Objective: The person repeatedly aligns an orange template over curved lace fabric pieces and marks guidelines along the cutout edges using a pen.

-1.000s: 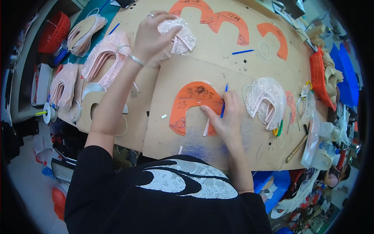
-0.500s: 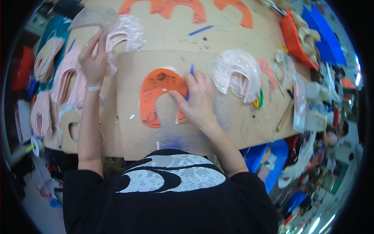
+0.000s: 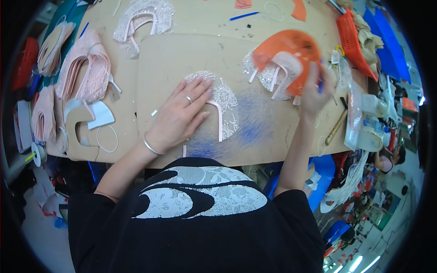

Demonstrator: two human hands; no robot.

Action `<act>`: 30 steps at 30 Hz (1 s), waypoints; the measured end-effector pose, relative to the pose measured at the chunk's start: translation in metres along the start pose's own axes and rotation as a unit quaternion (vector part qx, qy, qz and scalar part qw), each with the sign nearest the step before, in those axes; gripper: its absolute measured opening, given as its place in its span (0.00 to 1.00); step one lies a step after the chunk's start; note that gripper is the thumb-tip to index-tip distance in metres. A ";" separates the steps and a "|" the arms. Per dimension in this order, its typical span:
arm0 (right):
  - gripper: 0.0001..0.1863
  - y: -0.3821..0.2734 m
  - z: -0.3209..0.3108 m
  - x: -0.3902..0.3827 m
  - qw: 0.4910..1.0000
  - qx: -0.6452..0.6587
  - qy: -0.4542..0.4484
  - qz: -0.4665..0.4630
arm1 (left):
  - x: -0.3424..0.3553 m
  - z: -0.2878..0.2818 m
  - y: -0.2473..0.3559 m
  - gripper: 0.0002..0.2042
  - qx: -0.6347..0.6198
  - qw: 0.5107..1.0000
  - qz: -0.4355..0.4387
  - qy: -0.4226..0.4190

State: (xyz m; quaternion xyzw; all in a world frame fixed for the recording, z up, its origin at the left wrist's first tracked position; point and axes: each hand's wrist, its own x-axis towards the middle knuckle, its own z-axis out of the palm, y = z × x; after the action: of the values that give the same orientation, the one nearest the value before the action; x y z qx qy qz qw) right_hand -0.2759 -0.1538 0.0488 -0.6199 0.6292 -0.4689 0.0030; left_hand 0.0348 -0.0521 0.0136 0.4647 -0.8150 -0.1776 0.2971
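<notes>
My left hand (image 3: 180, 111) lies flat, fingers stretched, on a white horseshoe-shaped lace piece (image 3: 225, 107) with a pink inner edging. That piece rests on the cardboard sheet and is partly covered by the hand. At the right, my right hand (image 3: 314, 93) grips an orange horseshoe-shaped template (image 3: 284, 43), which is blurred by motion. A blue pen (image 3: 321, 84) also shows at this hand, partly hidden by the fingers. Below the raised template, several white lace pieces (image 3: 266, 79) lie in a pile, partly covered by it.
Pink horseshoe stacks (image 3: 75, 68) lie at the left. Another lace piece (image 3: 150, 16) is at the far left. A blue pen (image 3: 244, 16) lies at the back. On the right are a hammer (image 3: 337, 123), an orange basket (image 3: 353, 45) and a blue bin (image 3: 387, 41).
The orange template has been lifted off the lace piece and carried right in my right hand. My left hand has come from the far left onto the lace piece, leaving what it handled there.
</notes>
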 end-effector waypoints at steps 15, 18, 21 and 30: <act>0.17 -0.085 0.038 -0.107 0.962 0.078 -0.252 -0.065 | -0.012 -0.004 -0.002 0.15 -0.024 0.982 -0.146 0.121; 0.18 -0.085 0.036 -0.112 0.962 0.025 -0.228 -0.150 | -0.012 -0.002 -0.001 0.12 -0.019 0.982 -0.145 0.120; 0.19 -0.085 0.030 -0.120 0.957 -0.005 -0.248 -0.150 | -0.011 0.000 0.003 0.08 -0.033 0.979 -0.162 0.116; 0.10 -0.091 0.026 -0.069 0.910 0.273 -0.276 0.146 | -0.009 0.001 0.001 0.06 -0.016 0.980 -0.156 0.123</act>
State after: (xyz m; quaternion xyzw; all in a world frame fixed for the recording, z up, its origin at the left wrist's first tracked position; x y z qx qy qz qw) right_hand -0.1743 -0.0966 0.0484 -0.6006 0.5343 -0.4266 0.4143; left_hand 0.0365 -0.0433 0.0103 0.5994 -0.6869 -0.1759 0.3714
